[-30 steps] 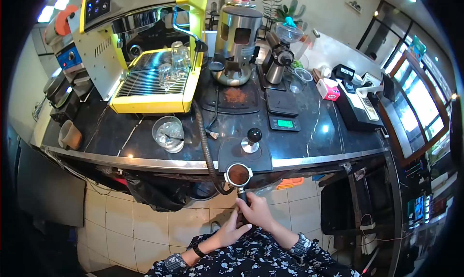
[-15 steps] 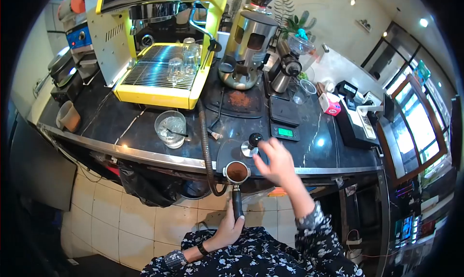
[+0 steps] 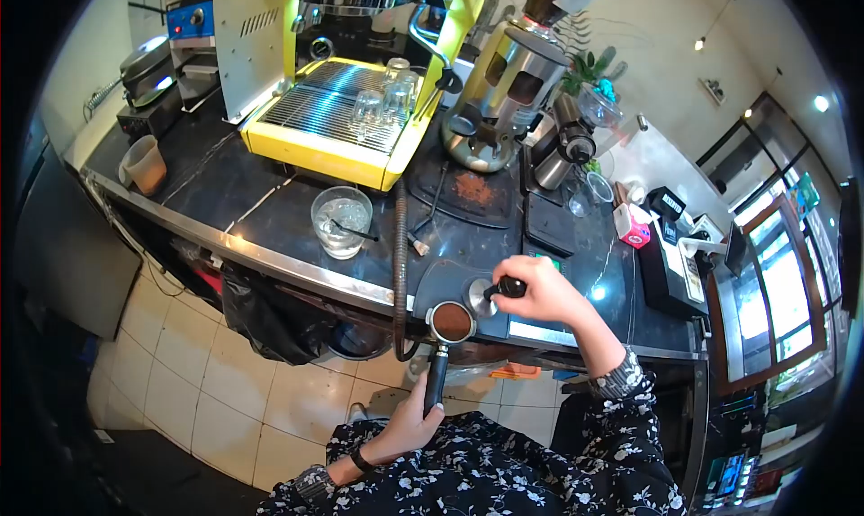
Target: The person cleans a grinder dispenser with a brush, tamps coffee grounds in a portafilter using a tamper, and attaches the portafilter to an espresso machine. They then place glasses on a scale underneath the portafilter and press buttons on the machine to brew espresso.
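Note:
My left hand (image 3: 409, 424) grips the black handle of a portafilter (image 3: 437, 372), whose basket holds brown ground coffee (image 3: 451, 322). The basket rests at the counter's front edge, on or against a dark mat (image 3: 434, 285). In my right hand (image 3: 543, 291) is a coffee tamper (image 3: 481, 297), its black knob between my fingers and its metal base tilted toward the basket. The tamper base is just right of the portafilter rim; whether they touch I cannot tell.
Behind stand a yellow espresso machine (image 3: 315, 160) with glasses on its grate and a coffee grinder (image 3: 504, 93). A glass of water (image 3: 342, 228) holds a spoon. A grey hose (image 3: 401, 273) hangs over the edge. A brush (image 3: 418, 243) and a black scale (image 3: 547, 225) lie nearby.
My right hand has closed on the tamper, which was standing upright on the mat, and tilted it beside the portafilter. The camera view has shifted and turned slightly.

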Action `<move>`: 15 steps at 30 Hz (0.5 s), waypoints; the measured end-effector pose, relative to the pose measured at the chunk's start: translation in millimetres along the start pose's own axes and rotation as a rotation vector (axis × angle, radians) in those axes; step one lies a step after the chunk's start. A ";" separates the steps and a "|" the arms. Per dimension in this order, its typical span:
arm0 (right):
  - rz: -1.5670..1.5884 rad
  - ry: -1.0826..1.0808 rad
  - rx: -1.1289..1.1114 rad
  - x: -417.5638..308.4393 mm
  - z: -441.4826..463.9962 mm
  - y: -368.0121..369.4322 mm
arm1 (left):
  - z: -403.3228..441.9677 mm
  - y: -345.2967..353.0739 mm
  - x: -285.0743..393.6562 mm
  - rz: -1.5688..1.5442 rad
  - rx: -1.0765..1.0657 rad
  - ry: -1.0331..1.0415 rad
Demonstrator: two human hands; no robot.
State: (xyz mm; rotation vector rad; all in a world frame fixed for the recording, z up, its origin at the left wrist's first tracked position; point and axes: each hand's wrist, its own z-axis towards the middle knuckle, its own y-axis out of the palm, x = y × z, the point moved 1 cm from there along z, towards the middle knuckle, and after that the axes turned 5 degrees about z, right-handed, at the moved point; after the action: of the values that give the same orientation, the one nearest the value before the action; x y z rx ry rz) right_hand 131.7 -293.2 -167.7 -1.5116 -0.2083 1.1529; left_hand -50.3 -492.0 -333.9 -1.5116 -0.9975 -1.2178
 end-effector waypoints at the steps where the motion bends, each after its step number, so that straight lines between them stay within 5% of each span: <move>1: 0.018 -0.023 -0.027 -10.4 -1.6 -0.4 | 0.7 -1.6 2.0 -0.011 -0.013 -0.007; 15: 0.012 -0.109 -0.231 -20.8 9.1 31.8 | -0.1 -6.0 7.1 0.004 -0.010 -0.003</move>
State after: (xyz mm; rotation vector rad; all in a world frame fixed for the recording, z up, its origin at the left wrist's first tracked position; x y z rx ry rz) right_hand 100.2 -311.6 -181.8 -1.6542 -0.4186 1.2556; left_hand -54.8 -490.3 -325.9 -1.5223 -0.9912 -1.2199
